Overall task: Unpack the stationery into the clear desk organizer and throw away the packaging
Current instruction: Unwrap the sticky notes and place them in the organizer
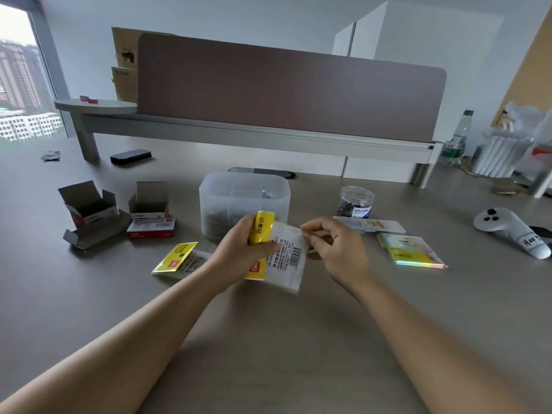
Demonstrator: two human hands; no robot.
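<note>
My left hand (pixel 243 249) grips a yellow-and-clear plastic packet (pixel 286 258) with a barcode, held just above the desk. My right hand (pixel 334 249) pinches the packet's upper right corner between thumb and forefinger. Right behind the packet stands the clear desk organizer (pixel 245 195), with a heap of small dark pieces in its left compartment. A second yellow packet (pixel 179 259) lies flat on the desk to the left of my left wrist.
Opened cardboard boxes (pixel 89 213) and a red box (pixel 150 230) sit at the left. A round clear jar of coloured clips (pixel 357 201), a flat clear case (pixel 370 225) and sticky notes (pixel 412 253) lie at the right, with a white controller (pixel 507 231) beyond. A desk divider (pixel 283 91) runs behind.
</note>
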